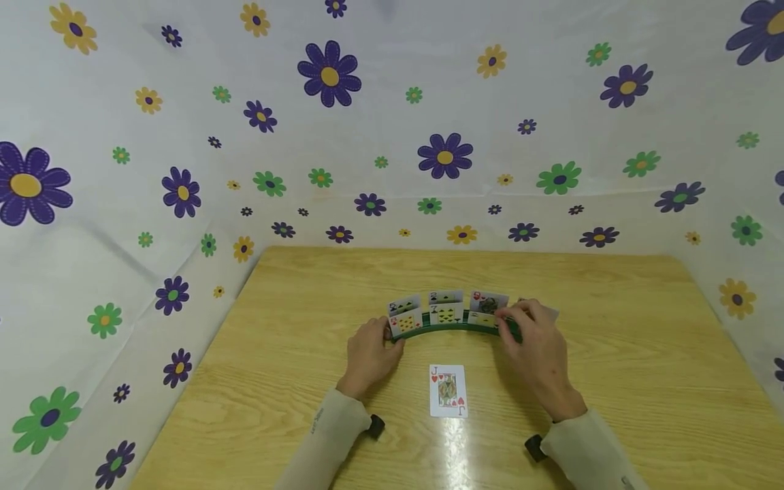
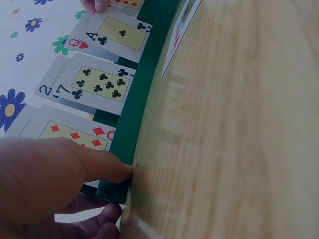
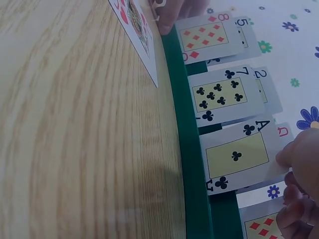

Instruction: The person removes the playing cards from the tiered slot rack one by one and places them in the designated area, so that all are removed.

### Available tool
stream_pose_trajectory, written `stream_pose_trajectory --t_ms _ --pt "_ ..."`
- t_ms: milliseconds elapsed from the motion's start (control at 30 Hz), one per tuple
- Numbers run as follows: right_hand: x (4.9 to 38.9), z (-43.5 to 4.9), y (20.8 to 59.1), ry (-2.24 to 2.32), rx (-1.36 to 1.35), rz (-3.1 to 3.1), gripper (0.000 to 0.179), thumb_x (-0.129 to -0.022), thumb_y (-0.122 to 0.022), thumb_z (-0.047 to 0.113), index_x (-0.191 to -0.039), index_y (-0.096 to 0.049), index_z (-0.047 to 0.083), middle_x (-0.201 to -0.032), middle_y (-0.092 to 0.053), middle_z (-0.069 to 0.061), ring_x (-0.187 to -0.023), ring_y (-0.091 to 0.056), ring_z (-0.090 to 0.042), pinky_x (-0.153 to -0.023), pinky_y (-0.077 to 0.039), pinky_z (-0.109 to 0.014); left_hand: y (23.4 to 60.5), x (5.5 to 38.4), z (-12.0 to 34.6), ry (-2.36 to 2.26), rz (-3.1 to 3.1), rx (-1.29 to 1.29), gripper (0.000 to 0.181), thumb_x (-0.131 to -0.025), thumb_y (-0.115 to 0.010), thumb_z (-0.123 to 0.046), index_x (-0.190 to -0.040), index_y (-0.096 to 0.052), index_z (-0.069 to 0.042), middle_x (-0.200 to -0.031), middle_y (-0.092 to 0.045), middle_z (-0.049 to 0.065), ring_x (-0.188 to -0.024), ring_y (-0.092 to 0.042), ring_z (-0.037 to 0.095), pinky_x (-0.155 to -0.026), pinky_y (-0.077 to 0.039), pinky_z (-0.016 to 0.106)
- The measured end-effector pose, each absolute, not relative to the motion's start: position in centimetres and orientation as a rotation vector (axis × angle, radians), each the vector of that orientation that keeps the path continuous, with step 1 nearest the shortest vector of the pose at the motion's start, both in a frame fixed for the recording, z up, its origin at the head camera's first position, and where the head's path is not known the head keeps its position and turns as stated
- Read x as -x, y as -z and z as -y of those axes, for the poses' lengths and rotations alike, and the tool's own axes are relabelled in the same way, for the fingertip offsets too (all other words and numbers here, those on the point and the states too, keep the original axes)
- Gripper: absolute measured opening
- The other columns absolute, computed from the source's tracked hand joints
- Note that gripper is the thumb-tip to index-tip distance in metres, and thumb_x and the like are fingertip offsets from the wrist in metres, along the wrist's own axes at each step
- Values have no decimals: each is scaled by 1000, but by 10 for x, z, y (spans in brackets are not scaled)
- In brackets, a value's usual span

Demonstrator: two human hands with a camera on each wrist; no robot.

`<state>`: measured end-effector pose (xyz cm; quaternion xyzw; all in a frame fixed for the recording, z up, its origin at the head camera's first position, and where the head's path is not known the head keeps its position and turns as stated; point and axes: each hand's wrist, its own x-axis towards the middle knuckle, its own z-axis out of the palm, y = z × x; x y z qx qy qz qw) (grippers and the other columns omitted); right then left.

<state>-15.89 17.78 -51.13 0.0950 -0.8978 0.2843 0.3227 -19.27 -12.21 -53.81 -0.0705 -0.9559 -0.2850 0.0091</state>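
Note:
A curved green card holder (image 2: 130, 119) stands on the table with playing cards upright in two rows. My left hand (image 1: 370, 355) grips its left end, thumb in front and fingers behind. At the right part, my right hand (image 1: 540, 348) pinches the top edge of the ace of clubs (image 3: 237, 155), which stands in the front row. Behind the ace shows the queen of hearts (image 1: 488, 301). Further left in the front row are the seven of clubs (image 3: 219, 94) and the eight of diamonds (image 3: 204, 37). My right hand partly covers another diamond card (image 3: 261, 229).
A jack of hearts (image 1: 448, 391) lies face up on the wooden table (image 1: 275, 422), nearer me than the holder. In the back row stand a black two (image 1: 445, 297) and a black five (image 1: 404, 304). A flower-patterned sheet (image 1: 380, 122) hangs behind and beside the table.

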Motion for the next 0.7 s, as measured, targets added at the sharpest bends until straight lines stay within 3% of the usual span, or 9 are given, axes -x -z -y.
stream_pose_trajectory --t_ms 400,600,700 --pt "150 -180 509 -798 -267 2292 15 -89 -84 -4 -103 -79 2 -105 -79 -15 -87 -76 -29 -66 -59 -43 541 194 123 867 2978 224 24 -97 -80 -29 -96 -61 -14 -87 -56 0 -79 -46 17 -70 -31 33" --pt "144 -183 508 -839 -297 2252 17 -89 -83 -7 -104 -78 0 -103 -78 -15 -72 -69 -18 -64 -50 -17 540 193 122 872 2967 233 24 -97 -80 -29 -96 -62 -13 -86 -57 1 -78 -46 16 -70 -31 33" --pt "141 -184 507 -903 -316 2249 18 -89 -82 -9 -104 -77 -1 -97 -75 -13 -68 -60 -11 -63 -43 -12 540 192 122 872 2964 233 24 -97 -80 -28 -96 -62 -13 -86 -57 1 -78 -46 16 -70 -31 32"
